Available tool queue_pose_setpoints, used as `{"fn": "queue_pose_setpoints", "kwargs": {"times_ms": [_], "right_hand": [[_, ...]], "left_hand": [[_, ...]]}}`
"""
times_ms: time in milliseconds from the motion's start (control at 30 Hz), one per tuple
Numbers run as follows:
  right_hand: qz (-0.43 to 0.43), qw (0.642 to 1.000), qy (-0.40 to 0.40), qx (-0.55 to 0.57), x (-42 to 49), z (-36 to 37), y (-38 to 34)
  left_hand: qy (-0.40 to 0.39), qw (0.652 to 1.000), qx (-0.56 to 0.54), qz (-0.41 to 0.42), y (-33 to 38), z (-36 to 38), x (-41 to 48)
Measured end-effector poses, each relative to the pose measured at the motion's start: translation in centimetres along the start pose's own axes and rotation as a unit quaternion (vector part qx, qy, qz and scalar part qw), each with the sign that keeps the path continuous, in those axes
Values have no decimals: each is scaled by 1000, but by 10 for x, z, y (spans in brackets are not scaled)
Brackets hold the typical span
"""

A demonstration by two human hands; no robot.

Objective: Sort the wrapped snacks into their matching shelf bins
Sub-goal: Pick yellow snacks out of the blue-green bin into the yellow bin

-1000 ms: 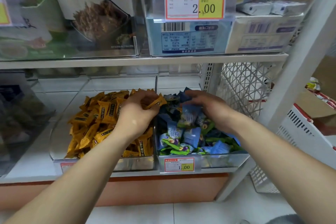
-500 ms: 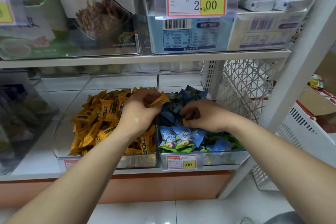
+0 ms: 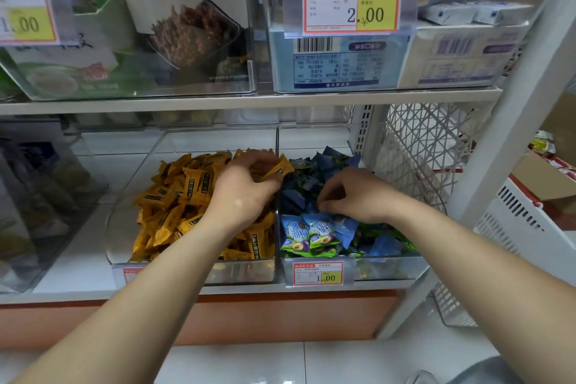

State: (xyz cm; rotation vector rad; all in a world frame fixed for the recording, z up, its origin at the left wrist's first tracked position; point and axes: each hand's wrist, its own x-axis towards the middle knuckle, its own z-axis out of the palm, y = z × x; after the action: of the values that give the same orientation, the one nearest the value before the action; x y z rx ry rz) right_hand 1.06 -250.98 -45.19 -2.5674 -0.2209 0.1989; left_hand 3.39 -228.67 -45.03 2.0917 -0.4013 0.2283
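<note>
Lower shelf (image 3: 78,243) carries two bins. Left hand (image 3: 246,193) grasps yellow snacks (image 3: 280,168) above the yellow bin (image 3: 193,273). Right hand (image 3: 355,193), fingers curled, rests among blue snacks (image 3: 311,231) in the blue bin (image 3: 389,268); its grip cannot be determined.

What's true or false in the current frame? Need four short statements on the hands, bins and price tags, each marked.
1. The left hand holds a yellow snack. True.
2. The yellow snacks fill the right bin. False: the yellow pile fills the left bin; the right bin holds blue packets.
3. The right hand is over the blue packets, fingers curled. True.
4. The right bin's tag reads 2.00. False: its price tag reads 1.00; the 2.00 tag is on a bin on the upper shelf.
</note>
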Motion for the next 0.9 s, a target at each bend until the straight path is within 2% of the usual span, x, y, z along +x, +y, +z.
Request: {"fn": "queue_pose_setpoints", "kwargs": {"times_ms": [133, 267, 367, 433, 500, 567, 733, 833, 900], "right_hand": [[-5, 993, 98, 64, -3, -14, -2], [-22, 948, 196, 252, -11, -22, -6], [-35, 890, 176, 420, -16, -21, -16], [-43, 866, 146, 477, -16, -19, -22], [-48, 857, 132, 495, -16, -17, -26], [-43, 853, 134, 503, -15, -15, -30], [-20, 823, 151, 547, -13, -15, -34], [-16, 824, 179, 538, -12, -12, -39], [-16, 827, 191, 529, -11, -11, -41]], "left_hand": [[2, 1000, -5, -6, 2, -2, -1], [-6, 996, -82, -22, 8, -1, 0], [0, 992, -126, -31, 12, 4, -1], [-4, 981, -186, -58, 14, 8, -2], [-18, 960, -263, -90, 19, 11, -3], [-30, 950, -294, -97, 21, 12, -2], [-45, 951, -289, -99, 21, 16, -2], [-72, 946, -305, -89, 26, 18, -6], [-75, 960, -262, -58, 25, 16, -6]]}}
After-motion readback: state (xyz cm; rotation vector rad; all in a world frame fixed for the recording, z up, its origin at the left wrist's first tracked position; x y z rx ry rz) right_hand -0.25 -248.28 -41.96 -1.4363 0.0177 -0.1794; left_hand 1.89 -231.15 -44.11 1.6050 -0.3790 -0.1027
